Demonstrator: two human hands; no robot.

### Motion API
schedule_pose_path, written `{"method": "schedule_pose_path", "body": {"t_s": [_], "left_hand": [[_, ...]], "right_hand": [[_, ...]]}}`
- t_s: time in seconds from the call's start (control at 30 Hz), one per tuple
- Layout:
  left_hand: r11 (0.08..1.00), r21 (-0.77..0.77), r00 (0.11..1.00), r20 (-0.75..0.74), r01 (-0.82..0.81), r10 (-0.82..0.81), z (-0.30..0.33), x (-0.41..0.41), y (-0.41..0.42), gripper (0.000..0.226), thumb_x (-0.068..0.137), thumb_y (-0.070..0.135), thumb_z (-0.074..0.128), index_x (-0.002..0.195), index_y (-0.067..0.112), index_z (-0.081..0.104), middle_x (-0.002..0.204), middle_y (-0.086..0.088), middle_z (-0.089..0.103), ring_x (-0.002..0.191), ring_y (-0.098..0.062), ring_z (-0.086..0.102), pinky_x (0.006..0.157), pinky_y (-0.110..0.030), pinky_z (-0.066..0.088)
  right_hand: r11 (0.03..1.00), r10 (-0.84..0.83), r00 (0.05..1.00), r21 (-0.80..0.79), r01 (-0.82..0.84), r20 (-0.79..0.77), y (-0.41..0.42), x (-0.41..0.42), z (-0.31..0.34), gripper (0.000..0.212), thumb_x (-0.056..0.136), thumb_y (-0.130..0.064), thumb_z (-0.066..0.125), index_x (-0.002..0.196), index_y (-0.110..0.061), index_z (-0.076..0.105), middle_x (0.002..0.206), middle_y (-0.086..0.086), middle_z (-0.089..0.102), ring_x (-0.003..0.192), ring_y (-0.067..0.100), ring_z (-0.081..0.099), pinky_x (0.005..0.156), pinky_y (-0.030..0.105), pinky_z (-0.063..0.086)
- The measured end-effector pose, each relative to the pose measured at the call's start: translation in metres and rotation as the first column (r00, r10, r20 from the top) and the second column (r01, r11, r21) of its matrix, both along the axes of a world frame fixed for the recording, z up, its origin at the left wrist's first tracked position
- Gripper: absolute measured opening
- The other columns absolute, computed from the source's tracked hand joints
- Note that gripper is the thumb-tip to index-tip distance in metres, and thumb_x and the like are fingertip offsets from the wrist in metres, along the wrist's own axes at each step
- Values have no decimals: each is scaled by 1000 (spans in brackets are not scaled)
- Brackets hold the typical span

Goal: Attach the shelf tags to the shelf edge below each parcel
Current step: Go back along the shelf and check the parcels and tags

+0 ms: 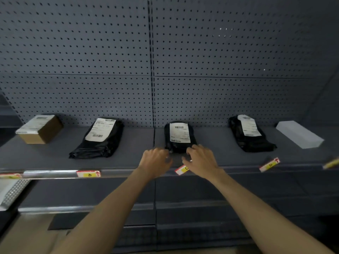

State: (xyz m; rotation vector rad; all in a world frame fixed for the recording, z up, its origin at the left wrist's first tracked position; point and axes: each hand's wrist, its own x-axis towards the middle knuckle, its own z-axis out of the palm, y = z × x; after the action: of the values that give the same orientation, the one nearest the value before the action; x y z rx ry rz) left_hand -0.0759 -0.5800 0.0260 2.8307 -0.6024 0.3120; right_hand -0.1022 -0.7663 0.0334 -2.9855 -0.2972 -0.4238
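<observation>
On the grey shelf (128,158) lie a brown box (41,130), three black parcels (100,140) (178,137) (250,134) and a white box (300,134). Red-and-yellow tags sit in the shelf edge below the brown box (10,176) and below the left black parcel (88,173). A tilted tag (181,169) lies at the edge below the middle parcel, partly hidden under my right hand (200,161). Another tag (269,164) lies loose and tilted below the right black parcel. My left hand (156,161) hovers just left of the middle parcel, fingers curled and apart.
A grey pegboard back wall (165,61) rises behind the shelf. A lower shelf (91,208) runs beneath. A yellow tag end (332,163) shows at the far right edge. A white perforated panel (11,193) stands at the lower left.
</observation>
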Motion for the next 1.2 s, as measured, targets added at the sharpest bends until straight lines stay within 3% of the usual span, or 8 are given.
{"method": "schedule_pose_path", "body": {"t_s": [0.33, 0.6, 0.83, 0.93, 1.03, 1.2], "left_hand": [[984, 180, 1000, -14, -11, 14, -43, -1, -50, 20, 90, 25, 57, 103, 13, 67, 114, -6, 62, 113, -23, 52, 89, -35, 46], [994, 107, 999, 34, 3, -7, -61, 0, -59, 14, 93, 18, 52, 98, 13, 64, 108, -5, 59, 105, -24, 51, 87, -33, 41], [910, 398, 985, 68, 117, -157, -52, 8, -62, 12, 85, 10, 59, 93, 16, 66, 103, -3, 59, 99, -23, 50, 83, -33, 38], [883, 454, 986, 46, 119, -157, -55, 7, -63, 16, 80, 3, 61, 89, 15, 66, 102, -4, 59, 97, -23, 50, 82, -32, 38], [906, 407, 990, 28, 118, -141, -57, 7, -62, 12, 85, 10, 59, 90, 16, 68, 102, -3, 60, 97, -21, 52, 81, -32, 41], [987, 88, 988, -80, 136, -129, -33, 10, -63, 22, 88, 33, 52, 100, 22, 65, 104, 1, 63, 91, -22, 64, 73, -34, 50]], "right_hand": [[983, 177, 984, -40, -178, -27, -36, 15, -35, 19, 95, -25, 53, 108, -14, 63, 103, 5, 64, 95, 23, 55, 78, 36, 47], [981, 188, 981, -45, -190, -41, -44, 19, -51, 6, 92, -14, 59, 96, -12, 63, 100, 4, 58, 91, 20, 53, 75, 32, 46], [980, 173, 983, -93, -178, -56, -46, 18, -64, 14, 90, -7, 57, 89, -11, 69, 91, 6, 60, 89, 24, 53, 81, 34, 38], [976, 169, 982, -124, -178, -82, -42, 16, -69, 11, 87, -4, 61, 85, -10, 70, 88, 6, 62, 87, 23, 55, 80, 34, 38], [973, 180, 981, -135, -188, -70, -44, 14, -69, 11, 90, -9, 58, 87, -11, 69, 89, 7, 65, 86, 23, 56, 80, 34, 41], [983, 176, 984, -57, -176, -14, -61, 4, -48, 27, 91, -31, 51, 86, -10, 66, 87, 6, 64, 83, 24, 58, 74, 35, 44]]}}
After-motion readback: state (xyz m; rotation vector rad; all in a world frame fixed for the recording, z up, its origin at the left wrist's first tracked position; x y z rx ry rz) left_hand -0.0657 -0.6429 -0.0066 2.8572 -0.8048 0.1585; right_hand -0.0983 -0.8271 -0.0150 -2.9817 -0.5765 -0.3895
